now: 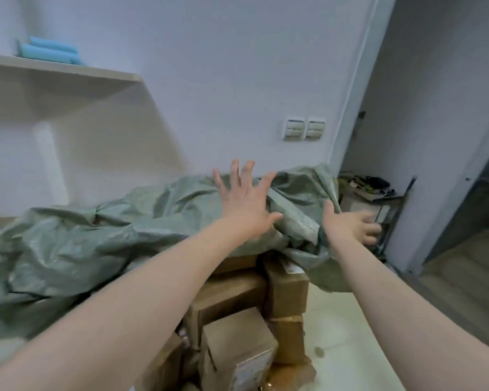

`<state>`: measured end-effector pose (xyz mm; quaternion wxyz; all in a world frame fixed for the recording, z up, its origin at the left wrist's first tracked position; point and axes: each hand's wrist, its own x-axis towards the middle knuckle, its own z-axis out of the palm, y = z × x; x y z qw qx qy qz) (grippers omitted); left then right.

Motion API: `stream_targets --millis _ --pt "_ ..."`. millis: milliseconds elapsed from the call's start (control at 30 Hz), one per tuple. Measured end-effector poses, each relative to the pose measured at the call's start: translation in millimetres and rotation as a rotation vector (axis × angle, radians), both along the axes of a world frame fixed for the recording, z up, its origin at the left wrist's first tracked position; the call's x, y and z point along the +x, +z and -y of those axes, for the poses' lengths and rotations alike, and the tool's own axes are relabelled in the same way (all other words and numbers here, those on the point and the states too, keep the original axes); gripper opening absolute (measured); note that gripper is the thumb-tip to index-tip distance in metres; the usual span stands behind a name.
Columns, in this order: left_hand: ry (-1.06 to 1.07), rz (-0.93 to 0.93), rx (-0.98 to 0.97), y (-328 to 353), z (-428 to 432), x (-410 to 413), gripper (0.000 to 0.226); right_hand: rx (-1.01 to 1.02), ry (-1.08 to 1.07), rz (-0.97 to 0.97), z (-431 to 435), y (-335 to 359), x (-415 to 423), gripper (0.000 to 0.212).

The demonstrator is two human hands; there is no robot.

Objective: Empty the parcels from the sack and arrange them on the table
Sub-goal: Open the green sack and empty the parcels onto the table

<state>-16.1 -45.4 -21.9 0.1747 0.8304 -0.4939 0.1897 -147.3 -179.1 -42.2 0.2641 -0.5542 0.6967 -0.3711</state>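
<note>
- Across the middle of the view, a large grey-green sack (pixel 96 235) lies slumped and crumpled, draped over a heap of parcels (pixel 237 348).
- Its cloth is a thin woven plastic with a dull sheen, creased into many folds, with a stitched hem showing along its right edge.
- The sack's bulk spreads to the left, while its right end rises in a peak against the wall.
- Below its front edge the parcels are bare: brown cardboard boxes of different sizes, taped, jammed tightly against one another and tilted at odd angles, one near the bottom bearing a pale label.
- The boxes stand on a pale glossy surface (pixel 350 334); whether it is a table or the floor cannot be told.
- The left hand (pixel 243 201) reaches out palm down over the top of the sack, fingers straight and fanned wide, gripping nothing; the thumb lies against a fold of the cloth.
- The right hand (pixel 347 224) is stretched out just past the sack's right edge, thumb raised, fingers blurred but loosely extended, with nothing in them.
- Behind the right hand stands a low rack (pixel 378 198) with dark clutter on top.
- Two wall switches (pixel 304 128) sit above the sack, and blue rolls (pixel 48 52) lie on a shelf (pixel 68 71) at upper left.
</note>
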Motion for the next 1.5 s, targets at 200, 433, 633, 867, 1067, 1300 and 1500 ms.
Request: stream_targets --millis 200,433,633,867,1067,1300,1500 --pt "0.020 0.033 0.177 -19.8 104.0 -68.2 0.111 0.722 0.236 0.461 80.7 -69.1 -73.7 0.139" --pt "0.063 0.043 0.214 -30.7 164.2 -74.6 0.101 1.082 0.443 0.552 138.2 -135.4 -69.3 0.154" --pt "0.174 -0.018 0.367 -44.6 185.6 -55.3 0.080 1.223 0.640 0.811 147.5 -147.7 -46.9 0.098" --pt "0.223 -0.282 0.526 -55.5 199.8 -37.6 0.066 0.883 0.778 1.035 166.5 -116.3 1.1 0.062" --pt "0.028 -0.750 0.104 -50.5 183.7 -24.0 0.056 0.434 0.993 1.025 150.9 -46.6 17.5 0.091" --pt "0.300 -0.672 -0.221 -4.2 103.5 11.9 0.040 -0.212 1.324 0.153 67.3 18.2 60.1 0.074" --pt "0.073 -0.402 -0.499 21.3 25.6 37.3 0.050 -0.466 1.462 -0.497 -13.0 14.7 93.8 0.053"
